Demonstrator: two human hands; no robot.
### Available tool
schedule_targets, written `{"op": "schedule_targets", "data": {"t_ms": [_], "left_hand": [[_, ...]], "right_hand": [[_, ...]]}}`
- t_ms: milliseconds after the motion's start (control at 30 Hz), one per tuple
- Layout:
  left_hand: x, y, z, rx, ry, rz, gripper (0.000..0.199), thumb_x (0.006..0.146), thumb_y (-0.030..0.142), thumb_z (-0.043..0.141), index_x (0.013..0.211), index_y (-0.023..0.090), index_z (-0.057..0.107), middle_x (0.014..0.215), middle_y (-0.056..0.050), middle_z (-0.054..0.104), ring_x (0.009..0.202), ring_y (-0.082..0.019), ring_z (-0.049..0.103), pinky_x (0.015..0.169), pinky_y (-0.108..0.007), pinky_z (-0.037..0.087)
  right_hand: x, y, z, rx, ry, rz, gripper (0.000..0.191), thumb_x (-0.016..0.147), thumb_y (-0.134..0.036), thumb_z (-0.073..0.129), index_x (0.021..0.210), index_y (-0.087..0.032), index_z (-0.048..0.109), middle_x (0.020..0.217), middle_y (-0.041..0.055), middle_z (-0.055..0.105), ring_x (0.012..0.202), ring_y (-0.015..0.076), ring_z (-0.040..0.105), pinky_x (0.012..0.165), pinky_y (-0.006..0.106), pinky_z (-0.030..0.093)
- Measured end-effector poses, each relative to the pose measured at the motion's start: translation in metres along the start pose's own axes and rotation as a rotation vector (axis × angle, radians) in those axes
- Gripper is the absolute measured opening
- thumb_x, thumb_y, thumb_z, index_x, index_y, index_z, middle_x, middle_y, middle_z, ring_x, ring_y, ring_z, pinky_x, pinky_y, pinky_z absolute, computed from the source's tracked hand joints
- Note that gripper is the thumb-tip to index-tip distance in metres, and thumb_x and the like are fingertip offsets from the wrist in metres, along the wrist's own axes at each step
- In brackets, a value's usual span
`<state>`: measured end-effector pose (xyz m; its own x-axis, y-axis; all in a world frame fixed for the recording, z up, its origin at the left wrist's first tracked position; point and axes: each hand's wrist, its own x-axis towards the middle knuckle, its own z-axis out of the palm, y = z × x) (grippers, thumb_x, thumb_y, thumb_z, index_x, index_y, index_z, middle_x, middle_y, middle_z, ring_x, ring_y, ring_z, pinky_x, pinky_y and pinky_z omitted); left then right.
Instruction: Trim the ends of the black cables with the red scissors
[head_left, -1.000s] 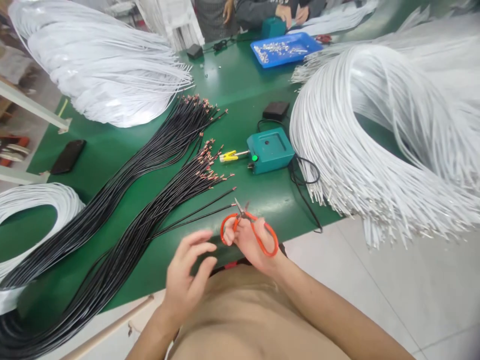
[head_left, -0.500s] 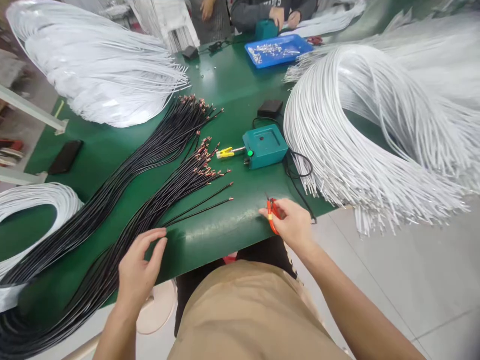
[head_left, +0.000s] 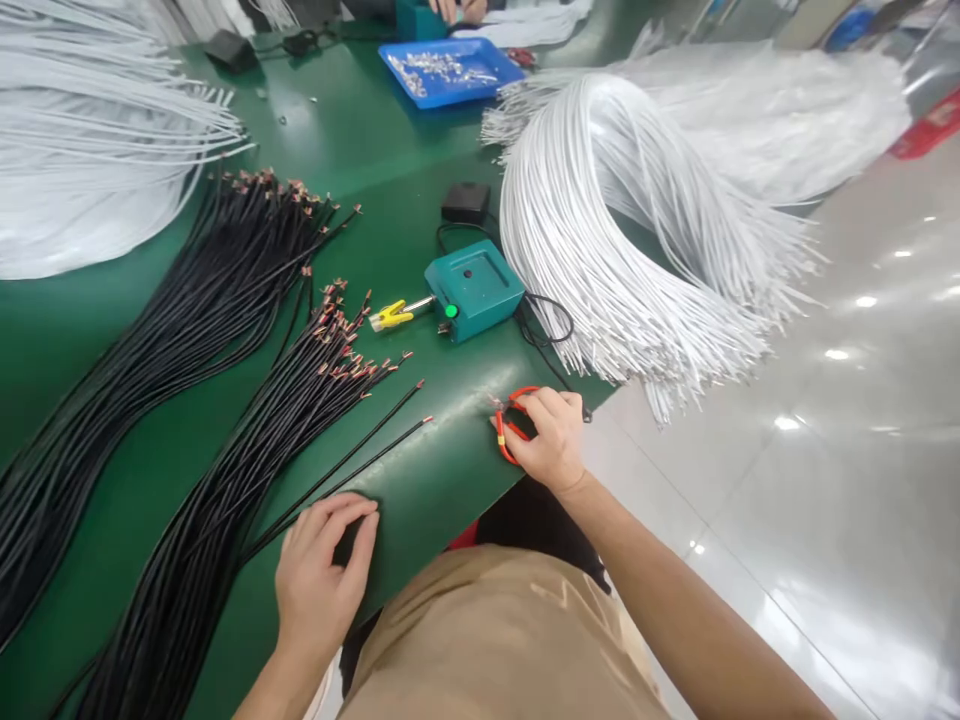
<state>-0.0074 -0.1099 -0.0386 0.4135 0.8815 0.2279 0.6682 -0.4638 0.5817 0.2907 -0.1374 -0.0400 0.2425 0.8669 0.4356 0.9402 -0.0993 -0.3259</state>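
Observation:
My right hand [head_left: 551, 435] grips red-handled wire cutters [head_left: 501, 440] above the front edge of the green table. Their handles are spread and the jaws point left. My left hand [head_left: 322, 560] holds nothing; its fingers are curved, with the thumb apart from them. It is beside two single black cables [head_left: 375, 460] whose copper-coloured ends point right. Next to these lies a bundle of black cables [head_left: 247, 470] with stripped, reddish ends. Behind it is a second black bundle [head_left: 172, 300].
A teal device [head_left: 476, 290] with a yellow clip [head_left: 391, 315] stands mid-table, its black cord running right. White cables [head_left: 570, 190] arch at the right, and more white cables [head_left: 97, 150] lie left. A blue tray [head_left: 450, 95] of small metal pieces is near a co-worker's hands [head_left: 457, 10].
The view has shifted to the right. The cutters' handles have spread wider in my right hand. My left hand has come closer to the two single cables, its thumb and fingertips nearer together.

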Motion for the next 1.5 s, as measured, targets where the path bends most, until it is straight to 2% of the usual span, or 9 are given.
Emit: {"op": "schedule_targets", "data": {"t_ms": [333, 500, 667, 867, 1000, 1067, 1167, 1333, 1500], "left_hand": [[0.006, 0.000, 0.000, -0.033, -0.052, 0.001, 0.010, 0.082, 0.024, 0.061, 0.090, 0.024, 0.067, 0.095, -0.004, 0.067, 0.089, -0.021, 0.060, 0.081, -0.036, 0.041], [0.001, 0.025, 0.002, -0.434, -0.080, -0.180, 0.020, 0.088, 0.031, 0.054, 0.102, 0.023, 0.066, 0.105, -0.006, 0.065, 0.098, -0.021, 0.060, 0.087, -0.035, 0.046], [-0.021, 0.075, 0.014, -0.741, -0.122, -0.308, 0.036, 0.090, 0.040, 0.049, 0.119, 0.022, 0.062, 0.123, -0.009, 0.059, 0.115, -0.022, 0.055, 0.094, -0.032, 0.045], [-0.032, 0.083, 0.026, -0.891, -0.063, -0.571, 0.039, 0.086, 0.046, 0.053, 0.112, 0.019, 0.064, 0.107, -0.008, 0.065, 0.088, -0.018, 0.062, 0.081, -0.030, 0.049], [-0.026, 0.093, 0.021, -0.983, -0.198, -0.562, 0.039, 0.087, 0.046, 0.053, 0.111, 0.016, 0.062, 0.077, -0.001, 0.061, 0.060, -0.009, 0.050, 0.059, -0.022, 0.043], [-0.024, 0.104, 0.020, -0.972, -0.314, -0.508, 0.037, 0.087, 0.045, 0.054, 0.108, 0.015, 0.063, 0.066, 0.001, 0.054, 0.056, -0.008, 0.045, 0.054, -0.021, 0.038], [-0.023, 0.116, 0.020, -1.025, -0.368, -0.519, 0.038, 0.087, 0.048, 0.052, 0.101, 0.015, 0.064, 0.062, 0.002, 0.051, 0.053, -0.008, 0.043, 0.050, -0.020, 0.036], [-0.017, 0.115, 0.012, -1.076, -0.426, -0.599, 0.034, 0.088, 0.049, 0.050, 0.091, 0.017, 0.063, 0.058, 0.002, 0.048, 0.054, -0.009, 0.047, 0.053, -0.021, 0.040], [-0.011, 0.115, -0.006, -0.905, -0.406, -0.550, 0.032, 0.089, 0.046, 0.050, 0.080, 0.017, 0.061, 0.057, 0.004, 0.042, 0.054, -0.007, 0.039, 0.051, -0.018, 0.032]], "right_hand": [[0.002, -0.001, 0.002, -0.016, 0.032, 0.045, 0.019, 0.081, -0.036, 0.061, 0.077, -0.018, 0.059, 0.078, 0.0034, 0.064, 0.074, 0.0166, 0.056, 0.074, 0.035, 0.031], [-0.014, -0.057, -0.012, 0.284, -0.086, 0.146, 0.026, 0.084, -0.041, 0.059, 0.071, -0.019, 0.055, 0.068, 0.0005, 0.058, 0.061, 0.0120, 0.050, 0.061, 0.027, 0.034], [-0.068, -0.110, -0.026, 0.259, -0.250, -0.055, 0.017, 0.085, -0.031, 0.055, 0.074, -0.019, 0.057, 0.070, 0.0012, 0.058, 0.059, 0.0131, 0.051, 0.054, 0.027, 0.035], [-0.100, -0.089, -0.059, 0.469, -0.242, -0.196, 0.033, 0.087, -0.020, 0.053, 0.120, -0.017, 0.052, 0.114, 0.0095, 0.062, 0.103, 0.0194, 0.058, 0.084, 0.030, 0.049], [-0.091, -0.072, -0.078, 0.515, -0.065, -0.009, 0.023, 0.088, -0.025, 0.054, 0.110, -0.021, 0.059, 0.106, 0.0084, 0.063, 0.097, 0.0201, 0.057, 0.086, 0.034, 0.046], [-0.086, -0.069, -0.082, 0.507, -0.202, 0.072, 0.015, 0.089, -0.032, 0.053, 0.086, -0.020, 0.061, 0.082, 0.0051, 0.063, 0.080, 0.0193, 0.055, 0.076, 0.035, 0.044], [-0.084, -0.073, -0.081, 0.661, -0.440, 0.172, 0.039, 0.093, -0.035, 0.043, 0.057, -0.020, 0.043, 0.057, -0.0013, 0.047, 0.059, 0.0133, 0.043, 0.063, 0.030, 0.037], [-0.087, -0.081, -0.076, 1.240, -0.680, 0.451, 0.041, 0.091, -0.045, 0.046, 0.059, -0.019, 0.043, 0.059, -0.0028, 0.045, 0.057, 0.0106, 0.041, 0.058, 0.025, 0.033], [-0.095, -0.079, -0.069, 1.464, -0.746, 0.460, 0.042, 0.088, -0.049, 0.051, 0.059, -0.018, 0.048, 0.064, -0.0013, 0.047, 0.065, 0.0121, 0.042, 0.068, 0.027, 0.034]]}}
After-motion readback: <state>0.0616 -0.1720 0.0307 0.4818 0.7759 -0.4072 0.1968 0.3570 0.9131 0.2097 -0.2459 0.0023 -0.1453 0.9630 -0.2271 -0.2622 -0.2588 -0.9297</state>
